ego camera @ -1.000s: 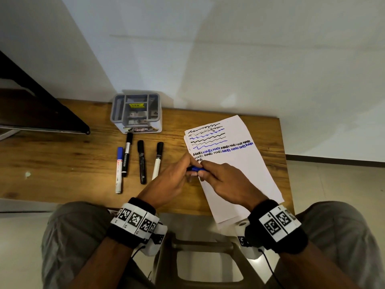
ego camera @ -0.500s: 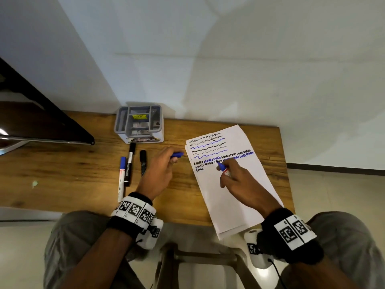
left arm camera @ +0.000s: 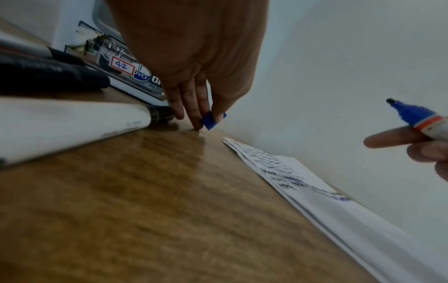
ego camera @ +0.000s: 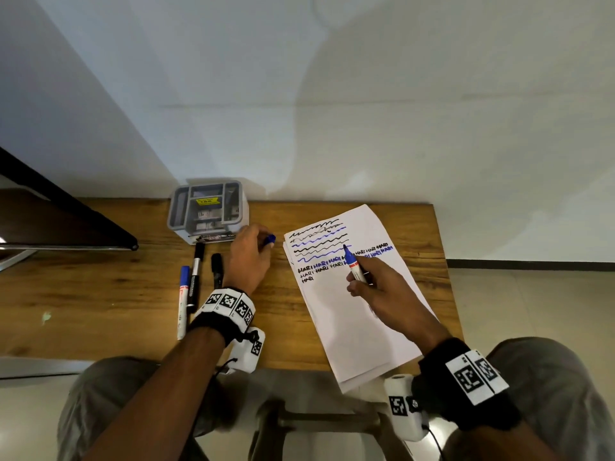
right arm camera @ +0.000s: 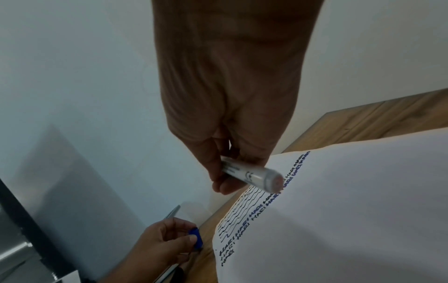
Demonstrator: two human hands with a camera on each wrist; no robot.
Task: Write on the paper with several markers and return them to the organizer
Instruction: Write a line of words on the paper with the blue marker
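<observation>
My right hand (ego camera: 366, 281) grips an uncapped blue marker (ego camera: 353, 266), white-barrelled, its tip over the written lines on the paper (ego camera: 359, 321). In the right wrist view the blue marker (right arm camera: 252, 175) is tilted with its back end toward the camera. My left hand (ego camera: 248, 257) pinches the blue cap (ego camera: 270, 240) just left of the paper, its fingertips (left arm camera: 197, 124) touching the desk in front of the grey organizer (ego camera: 208, 209). The blue cap (left arm camera: 211, 121) sits between thumb and fingers. Left of that hand lie a blue-capped marker (ego camera: 182, 301) and two black markers (ego camera: 196, 274) (ego camera: 217, 269).
The wooden desk (ego camera: 100, 294) ends at a white wall behind. A dark monitor (ego camera: 50, 224) overhangs its left part. A white marker barrel (left arm camera: 72, 122) lies close under my left wrist. A stool frame (ego camera: 316, 424) and my knees are below the desk's front edge.
The hands pulled apart, taking the cap off the blue marker. My left hand carried the cap leftward to the organizer; my right hand brought the marker up over the written lines.
</observation>
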